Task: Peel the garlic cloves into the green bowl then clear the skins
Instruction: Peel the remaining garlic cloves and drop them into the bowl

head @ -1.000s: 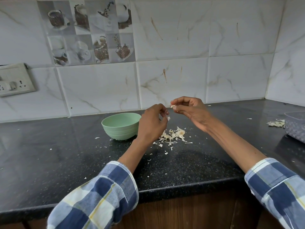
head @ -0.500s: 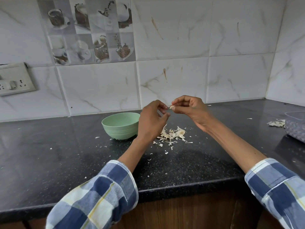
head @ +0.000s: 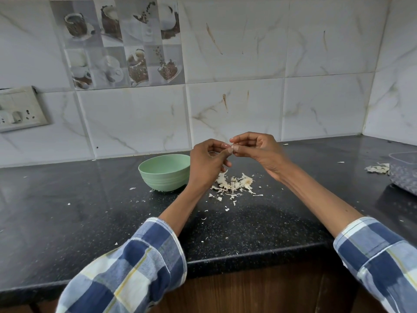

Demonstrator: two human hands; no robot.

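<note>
In the head view, a small pale garlic clove (head: 230, 149) is pinched between the two hands, raised above the black speckled stone counter (head: 67, 211). The left hand (head: 208, 164) is curled, its thumb and forefinger closed on the clove's near end; the right hand (head: 257, 150) is curled likewise, its fingertips (head: 234, 152) nipping the other end. Little of the clove shows between the fingers, so how much skin remains on it cannot be told.

Just below and between the hands, a loose heap of papery off-white garlic skins (head: 234, 185) is spread on the counter, with stray flakes scattered toward the near edge. Just to the left of the left hand, the round pale-green ribbed bowl (head: 164, 175) stands upright; its inside is not shown. Far to the right of the right hand, a second small pile of skins (head: 378, 168) lies beside a grey patterned container (head: 404, 175), only partly in view.

The peeling step appears to be in hand. It would be done well if the clove is held firmly by one hand while the skin is lifted from the tip by the other, the hands kept over the heap so that flakes fall there and not into the bowl.
</note>
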